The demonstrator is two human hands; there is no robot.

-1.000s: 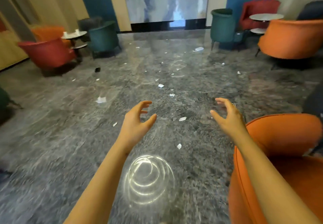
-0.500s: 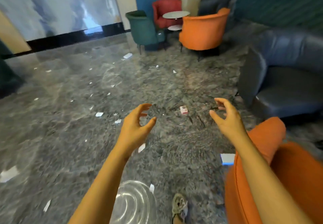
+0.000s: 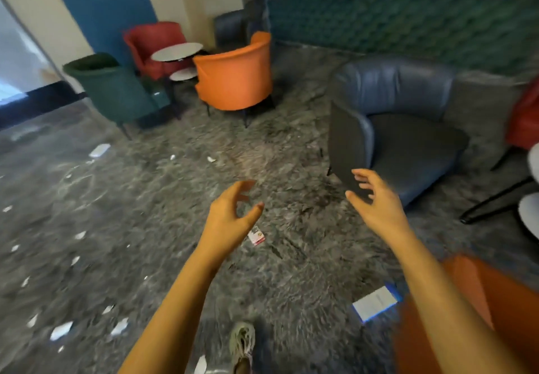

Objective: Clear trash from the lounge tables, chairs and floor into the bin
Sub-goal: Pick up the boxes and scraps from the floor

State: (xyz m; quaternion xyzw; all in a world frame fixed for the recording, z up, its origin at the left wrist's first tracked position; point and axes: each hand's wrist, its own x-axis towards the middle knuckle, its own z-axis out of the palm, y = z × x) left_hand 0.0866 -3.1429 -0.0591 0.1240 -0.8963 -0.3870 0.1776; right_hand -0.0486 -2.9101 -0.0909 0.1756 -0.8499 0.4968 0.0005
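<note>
My left hand (image 3: 230, 219) and my right hand (image 3: 376, 201) hang in front of me over the grey marble floor, fingers loosely curled, holding nothing. A small red-and-white packet (image 3: 256, 237) lies on the floor just right of my left hand. A white-and-blue card or box (image 3: 376, 303) lies on the floor near my right forearm. Several white paper scraps (image 3: 61, 330) are scattered over the floor at the left, with a larger white piece (image 3: 99, 150) farther off. No bin is in view.
A dark blue armchair (image 3: 402, 128) stands right of centre. An orange chair (image 3: 236, 76), a green chair (image 3: 113, 87), a red chair (image 3: 151, 44) and a round side table (image 3: 176, 51) stand at the back. Another orange chair (image 3: 495, 300) is at my lower right. My shoe (image 3: 242, 341) shows below.
My view has swung to the right: the blue armchair and the back chair group came into the middle, and the red-and-white packet now lies close below my hands. Both hands stay empty.
</note>
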